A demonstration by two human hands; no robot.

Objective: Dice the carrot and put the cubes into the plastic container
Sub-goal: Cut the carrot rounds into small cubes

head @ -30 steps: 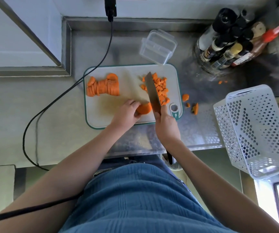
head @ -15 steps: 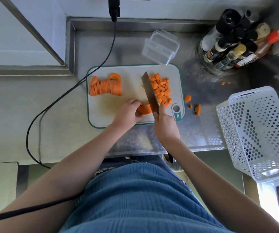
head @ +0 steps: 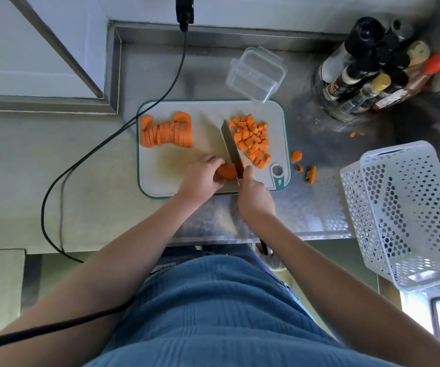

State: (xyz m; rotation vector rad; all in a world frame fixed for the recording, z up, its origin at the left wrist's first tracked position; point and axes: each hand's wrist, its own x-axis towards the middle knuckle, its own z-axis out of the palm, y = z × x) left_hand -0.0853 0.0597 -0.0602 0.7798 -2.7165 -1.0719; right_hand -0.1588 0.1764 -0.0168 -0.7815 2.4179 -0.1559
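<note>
Left hand (head: 200, 178) curls its fingers over a carrot piece (head: 227, 171) on the cutting board (head: 166, 178); right hand (head: 254, 198) grips the knife (head: 231, 148), blade against that piece's right side. Diced cubes (head: 252, 140) lie heaped right of the blade, a row of slices (head: 167, 132) at the board's far left. The plastic container (head: 256, 74) sits tilted beyond the board's far edge, with stray carrot bits (head: 303, 166) on the steel counter (head: 319, 207) and a white perforated basket (head: 404, 215) further right.

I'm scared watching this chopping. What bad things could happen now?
The left hand grips the carrot piece right beside the knife, so its fingers could get nicked. Bits already lie off the cutting board, so more cubes might roll away. The plastic container looks tipped, so cubes may spill.
</note>
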